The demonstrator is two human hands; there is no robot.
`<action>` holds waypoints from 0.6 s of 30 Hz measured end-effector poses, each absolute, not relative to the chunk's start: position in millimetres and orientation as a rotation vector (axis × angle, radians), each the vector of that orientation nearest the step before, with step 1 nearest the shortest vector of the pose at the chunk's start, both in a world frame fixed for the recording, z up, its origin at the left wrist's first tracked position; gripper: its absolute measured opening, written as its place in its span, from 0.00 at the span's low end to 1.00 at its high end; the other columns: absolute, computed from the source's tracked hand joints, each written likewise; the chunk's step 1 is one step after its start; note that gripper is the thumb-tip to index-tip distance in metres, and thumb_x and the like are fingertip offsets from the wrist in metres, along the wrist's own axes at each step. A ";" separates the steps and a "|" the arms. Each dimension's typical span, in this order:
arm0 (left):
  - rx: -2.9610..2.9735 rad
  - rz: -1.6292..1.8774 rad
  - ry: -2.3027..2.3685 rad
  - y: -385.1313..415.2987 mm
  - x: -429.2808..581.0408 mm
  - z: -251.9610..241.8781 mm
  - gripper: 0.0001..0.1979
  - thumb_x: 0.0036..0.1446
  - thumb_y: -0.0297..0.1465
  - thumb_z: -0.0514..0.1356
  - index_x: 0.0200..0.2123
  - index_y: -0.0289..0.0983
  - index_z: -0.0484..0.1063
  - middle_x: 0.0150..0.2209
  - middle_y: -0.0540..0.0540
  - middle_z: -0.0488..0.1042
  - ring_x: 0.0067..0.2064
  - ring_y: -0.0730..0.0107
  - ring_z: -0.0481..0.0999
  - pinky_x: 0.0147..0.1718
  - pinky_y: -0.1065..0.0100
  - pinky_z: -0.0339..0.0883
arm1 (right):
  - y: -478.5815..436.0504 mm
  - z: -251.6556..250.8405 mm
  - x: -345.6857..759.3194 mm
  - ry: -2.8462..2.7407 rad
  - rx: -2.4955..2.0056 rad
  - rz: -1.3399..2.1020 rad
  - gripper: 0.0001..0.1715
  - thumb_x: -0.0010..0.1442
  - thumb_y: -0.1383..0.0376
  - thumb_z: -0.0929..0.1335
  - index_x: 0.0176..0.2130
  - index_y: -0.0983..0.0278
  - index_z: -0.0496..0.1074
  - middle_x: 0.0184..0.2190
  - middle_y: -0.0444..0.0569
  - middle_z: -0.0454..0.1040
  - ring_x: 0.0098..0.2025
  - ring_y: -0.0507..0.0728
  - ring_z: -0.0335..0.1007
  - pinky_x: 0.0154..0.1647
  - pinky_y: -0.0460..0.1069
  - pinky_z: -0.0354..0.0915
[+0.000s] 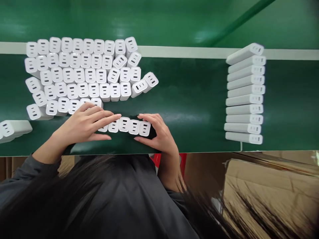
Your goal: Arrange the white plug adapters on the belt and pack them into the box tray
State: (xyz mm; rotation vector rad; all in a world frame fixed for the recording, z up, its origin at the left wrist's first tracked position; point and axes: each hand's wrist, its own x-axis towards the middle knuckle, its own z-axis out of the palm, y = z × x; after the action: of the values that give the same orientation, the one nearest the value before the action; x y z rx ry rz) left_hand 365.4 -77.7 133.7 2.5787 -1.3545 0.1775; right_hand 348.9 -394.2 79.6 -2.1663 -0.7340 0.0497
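Several white chargers with port slots facing up form a short row near the front edge of the green table. My left hand lies over the left end of this row, its fingers spread and partly hiding chargers there. At the right end, my right hand curves around the last charger, thumb and fingers apart on either side; whether it touches is hard to tell. Behind my left hand stands a large block of similar chargers in uneven rows, some of them tilted.
On the right, several white chargers lie on their sides in a column. More chargers lie at the left edge. A pale stripe crosses the green table. Cardboard is below the table edge.
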 end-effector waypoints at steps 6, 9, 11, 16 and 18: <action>2.638 0.054 -1.285 -73.9 363.3 132.9 0.36 0.68 0.51 0.56 0.72 0.43 0.55 0.56 0.40 0.78 0.54 0.55 0.75 0.56 0.55 0.58 | -392.6 80.5 348.7 -0.720 -2.223 0.078 0.39 0.62 0.51 0.74 0.67 0.52 0.60 0.56 0.53 0.75 0.55 0.68 0.71 0.58 0.65 0.68; 2.655 0.039 -1.276 -73.6 363.0 130.1 0.36 0.68 0.52 0.55 0.72 0.43 0.55 0.56 0.40 0.78 0.56 0.55 0.73 0.56 0.55 0.57 | -391.6 80.9 348.2 -0.751 -2.216 0.035 0.38 0.63 0.53 0.74 0.67 0.51 0.60 0.56 0.52 0.75 0.54 0.67 0.72 0.57 0.64 0.68; 2.649 0.083 -1.295 -74.2 363.3 128.4 0.35 0.68 0.51 0.55 0.71 0.40 0.57 0.53 0.40 0.79 0.55 0.56 0.73 0.55 0.57 0.57 | -390.7 81.3 347.9 -0.764 -2.218 0.012 0.36 0.64 0.54 0.73 0.66 0.52 0.61 0.55 0.52 0.76 0.54 0.66 0.73 0.55 0.63 0.68; 2.616 0.205 -1.304 -77.2 363.6 124.9 0.31 0.70 0.47 0.56 0.69 0.39 0.60 0.46 0.42 0.80 0.50 0.61 0.76 0.54 0.59 0.58 | -388.2 81.1 348.1 -0.753 -2.270 0.017 0.29 0.66 0.53 0.71 0.62 0.54 0.66 0.52 0.53 0.77 0.52 0.66 0.75 0.53 0.62 0.68; 2.618 0.216 -1.301 -77.9 363.4 124.3 0.30 0.70 0.47 0.55 0.68 0.39 0.62 0.45 0.41 0.80 0.50 0.61 0.76 0.54 0.59 0.59 | -387.5 80.3 348.5 -0.772 -2.257 -0.010 0.27 0.66 0.55 0.72 0.61 0.55 0.67 0.51 0.53 0.78 0.50 0.65 0.75 0.50 0.61 0.68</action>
State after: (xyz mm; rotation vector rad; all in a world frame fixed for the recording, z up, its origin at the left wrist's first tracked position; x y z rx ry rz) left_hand 363.4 -77.9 124.3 2.6184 -1.3008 0.2163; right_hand 348.5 -387.5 80.3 -2.2572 -0.7722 -0.0096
